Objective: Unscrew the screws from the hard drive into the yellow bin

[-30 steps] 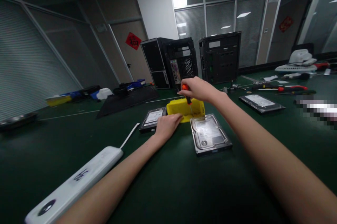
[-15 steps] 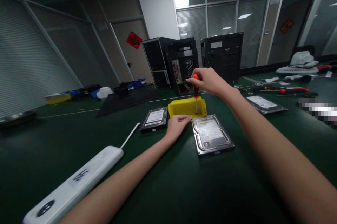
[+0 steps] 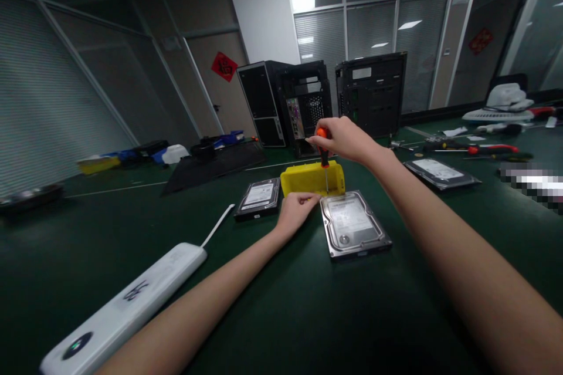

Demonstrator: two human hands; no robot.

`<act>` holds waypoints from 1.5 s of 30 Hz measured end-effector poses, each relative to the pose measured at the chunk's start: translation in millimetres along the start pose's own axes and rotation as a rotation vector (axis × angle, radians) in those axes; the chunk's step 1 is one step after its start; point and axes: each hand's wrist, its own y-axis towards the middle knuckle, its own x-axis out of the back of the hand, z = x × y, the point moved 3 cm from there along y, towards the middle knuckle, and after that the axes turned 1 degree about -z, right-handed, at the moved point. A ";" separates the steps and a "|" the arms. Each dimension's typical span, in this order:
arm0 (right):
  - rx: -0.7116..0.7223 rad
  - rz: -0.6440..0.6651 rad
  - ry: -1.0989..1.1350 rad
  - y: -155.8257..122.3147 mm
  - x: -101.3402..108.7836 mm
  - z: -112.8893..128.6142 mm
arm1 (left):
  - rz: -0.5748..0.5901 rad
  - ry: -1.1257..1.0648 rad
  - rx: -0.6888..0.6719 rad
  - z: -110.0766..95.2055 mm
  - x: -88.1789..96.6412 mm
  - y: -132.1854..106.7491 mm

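My right hand (image 3: 341, 137) is closed around the orange and black handle of a screwdriver (image 3: 324, 155). The shaft points down, with its tip at the front of a yellow plastic bin (image 3: 303, 177), close to the far edge of a hard drive (image 3: 352, 222). That drive lies label up on the table. My left hand (image 3: 297, 210) is closed in a pinch at the bin's front lip, and a bit of yellow shows between thumb and fingers. Its fingertips are beside the drive's far left corner. What the screwdriver tip touches is too small to tell.
A second hard drive (image 3: 259, 198) lies left of the bin, a third (image 3: 440, 173) to the right. Black computer cases (image 3: 372, 96) stand behind. A white power-bank-like device (image 3: 132, 304) lies front left, a dark mat (image 3: 211, 166) behind it. Pliers (image 3: 484, 148) and other tools lie right.
My right hand and the screwdriver handle have shifted slightly left and down. The tip stays at about the same spot. My left hand, the bin and the drives have hardly moved.
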 end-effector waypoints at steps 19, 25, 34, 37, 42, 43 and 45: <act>-0.048 0.038 -0.103 -2.7 4.3 -1.3 | -0.006 0.217 -0.217 -15.3 -0.9 1.6; -0.001 0.048 0.012 1.2 -9.6 -0.8 | -0.035 0.283 -0.161 -7.1 -3.0 -2.2; 0.138 0.211 -0.064 -2.3 -16.1 8.3 | -0.031 0.276 -0.102 -3.1 -2.2 -4.7; 0.165 0.226 -0.117 -3.4 -16.9 9.6 | -0.021 0.286 -0.090 -2.8 -3.4 -3.9; 0.165 0.258 -0.160 -3.4 -20.0 10.7 | -0.010 0.290 -0.080 -2.4 -4.6 -4.2; 0.168 0.261 -0.152 -3.2 -20.3 10.7 | -0.008 0.288 -0.078 -2.5 -4.5 -4.3; 0.173 0.261 -0.131 -2.8 -20.5 10.6 | -0.007 0.284 -0.075 -2.8 -4.3 -4.5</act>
